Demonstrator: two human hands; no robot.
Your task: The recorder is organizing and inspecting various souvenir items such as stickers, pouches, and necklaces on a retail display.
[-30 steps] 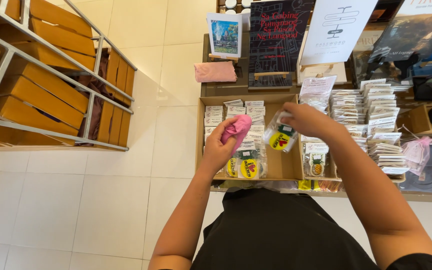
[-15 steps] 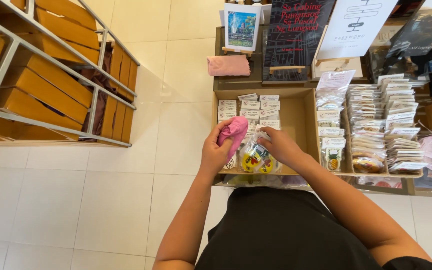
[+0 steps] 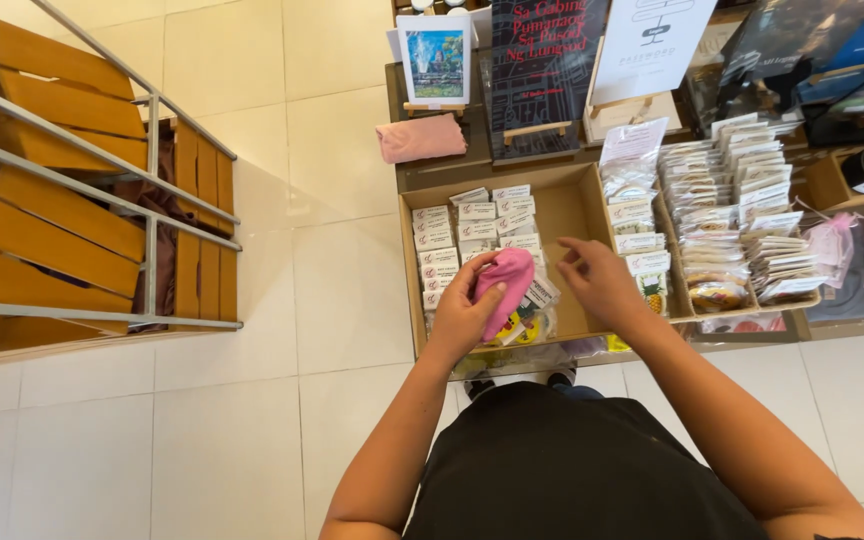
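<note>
left hand [image 3: 464, 315] grips a pink cloth [image 3: 504, 285] over the cardboard tray [image 3: 577, 205]; right hand [image 3: 600, 282], fingers now loosely spread and empty, has released the packet [image 3: 524, 325] it carried.

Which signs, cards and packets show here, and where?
Picture card: back left, upright, blue-green image, white border.
Dark poster: centre back, black, red lettering.
White sign: right of it, tilted.
Small packets: brown tray, white labels.
Stacked packets: right, clear with white headers.

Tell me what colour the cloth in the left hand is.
Pink. The cloth, gripped in the left hand, shows best in the head view, above the cardboard tray.
</note>
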